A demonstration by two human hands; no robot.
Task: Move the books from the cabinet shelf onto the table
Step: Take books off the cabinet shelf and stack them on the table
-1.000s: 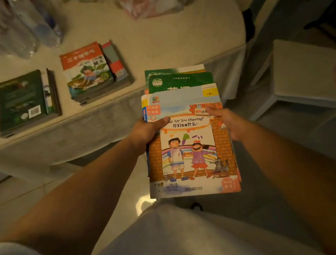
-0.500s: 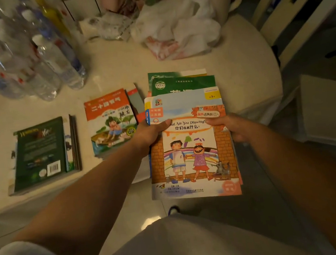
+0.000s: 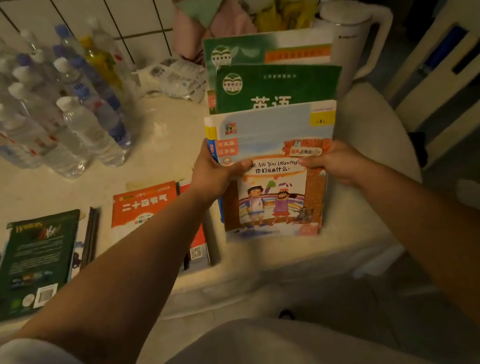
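I hold a stack of books (image 3: 275, 136) over the right part of the cream table (image 3: 162, 137), tilted up toward me. Its top book is a children's picture book with two drawn kids; green covers stick out behind it. My left hand (image 3: 216, 172) grips the stack's left edge, thumb on the cover. My right hand (image 3: 332, 162) grips the right edge the same way. On the table to the left lie an orange-covered pile of books (image 3: 143, 210) and a dark green book pile (image 3: 38, 258).
Several clear plastic water bottles (image 3: 45, 114) stand at the table's back left by a tiled wall. Plastic bags and cloth (image 3: 208, 20) and a white kettle (image 3: 354, 37) sit at the back. A white chair (image 3: 441, 69) stands to the right.
The stack has moved forward from over the floor to above the table's right part and tilted more upright. My view rose toward the wall. Both hands keep their grip.
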